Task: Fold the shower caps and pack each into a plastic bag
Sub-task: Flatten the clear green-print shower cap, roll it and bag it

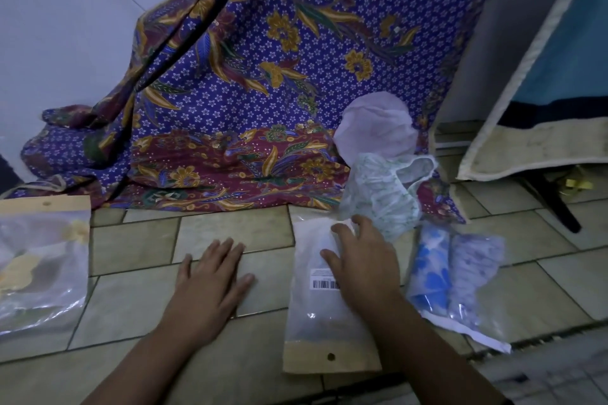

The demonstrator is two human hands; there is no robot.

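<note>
A clear plastic bag (316, 322) with a barcode sticker and a tan header card lies flat on the tiled floor in front of me. My right hand (360, 263) rests on its upper part with fingers spread and slightly bent. My left hand (214, 276) lies flat and open on the bare tiles to the left. A green-patterned shower cap (381, 194) lies loose just beyond my right hand, and a pale pink shower cap (375, 125) sits behind it. Right of the bag lie two packed bags, one with a blue floral cap (431, 270), one with a lilac cap (470, 273).
Another clear bag (42, 260) with a tan header and yellow-patterned contents lies at the far left. A purple batik cloth (246, 92) hangs down onto the floor behind. A cupboard or frame with a beige-edged cover (513, 108) stands at the right.
</note>
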